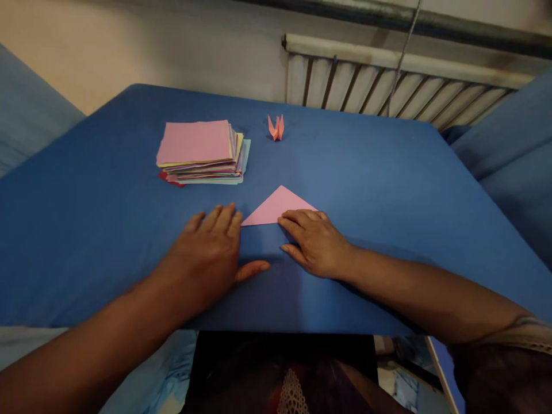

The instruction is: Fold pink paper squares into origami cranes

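A pink sheet of paper [276, 206], folded into a triangle, lies flat on the blue table with its peak pointing away from me. My right hand [317, 238] rests on its right part, fingers stretched over the lower edge and covering the right corner from below. At the triangle's left tip is my left hand [211, 247], palm down with fingers extended and the thumb out to the right. Whether its fingers touch the paper tip I cannot tell. Neither hand grasps anything.
A thick stack of coloured paper [196, 144] stands at the back left. Beyond the triangle sits a small folded pink paper figure [276, 127]. A white radiator [366, 77] is behind the blue table [388, 172], whose front edge lies near my lap.
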`<state>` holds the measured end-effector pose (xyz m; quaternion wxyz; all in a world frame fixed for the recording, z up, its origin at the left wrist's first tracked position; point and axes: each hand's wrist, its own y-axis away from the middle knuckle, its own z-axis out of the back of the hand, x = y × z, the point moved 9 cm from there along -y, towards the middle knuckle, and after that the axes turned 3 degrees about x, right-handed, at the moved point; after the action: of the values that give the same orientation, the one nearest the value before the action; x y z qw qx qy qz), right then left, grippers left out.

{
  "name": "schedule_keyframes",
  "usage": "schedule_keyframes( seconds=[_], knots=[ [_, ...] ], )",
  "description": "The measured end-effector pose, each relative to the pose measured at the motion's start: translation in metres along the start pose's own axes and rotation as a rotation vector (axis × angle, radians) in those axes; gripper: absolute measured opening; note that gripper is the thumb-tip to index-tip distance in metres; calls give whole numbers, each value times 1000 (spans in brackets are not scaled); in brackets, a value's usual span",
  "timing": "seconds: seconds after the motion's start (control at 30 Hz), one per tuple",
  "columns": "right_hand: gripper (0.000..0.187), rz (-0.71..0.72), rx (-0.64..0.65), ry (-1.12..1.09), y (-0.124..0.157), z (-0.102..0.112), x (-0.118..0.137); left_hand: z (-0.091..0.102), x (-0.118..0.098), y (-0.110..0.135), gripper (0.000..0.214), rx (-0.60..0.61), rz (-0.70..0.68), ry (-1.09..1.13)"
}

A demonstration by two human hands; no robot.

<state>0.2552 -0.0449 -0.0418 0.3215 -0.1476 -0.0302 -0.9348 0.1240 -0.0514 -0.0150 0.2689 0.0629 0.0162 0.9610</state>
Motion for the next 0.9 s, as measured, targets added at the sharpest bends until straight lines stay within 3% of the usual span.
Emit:
schedule_keyframes(
  seconds=[0.1,0.17,0.33,0.47,0.57,0.63,0.7,0.77,0.83,0.9],
  knots=[
    [58,-1,-2,25,-3,0,0,1,-41,-22,100,-22,-247,170],
    [57,-21,5,51,-3,0,-2,-9,-57,-36,107,0,-322,221],
    [41,-82,16,237,2,7,-8,-37,-52,-49,107,69,-331,180],
    [34,-122,127,376,11,12,-13,-41,-43,-42,110,100,-331,168],
    [35,-227,189,429,16,19,-27,-39,-42,-41,110,108,-321,177],
    [38,-308,167,444,15,25,-38,-39,-43,-42,106,118,-314,179],
    [42,-332,59,412,11,30,-40,-39,-44,-44,103,125,-306,178],
    [49,-221,-39,293,4,25,-30,-37,-45,-44,101,111,-303,179],
    [61,-36,-8,127,0,7,-13,-35,-47,-43,101,96,-303,170],
    [72,34,28,42,0,-6,-7,-32,-46,-40,101,96,-280,138]
  ],
)
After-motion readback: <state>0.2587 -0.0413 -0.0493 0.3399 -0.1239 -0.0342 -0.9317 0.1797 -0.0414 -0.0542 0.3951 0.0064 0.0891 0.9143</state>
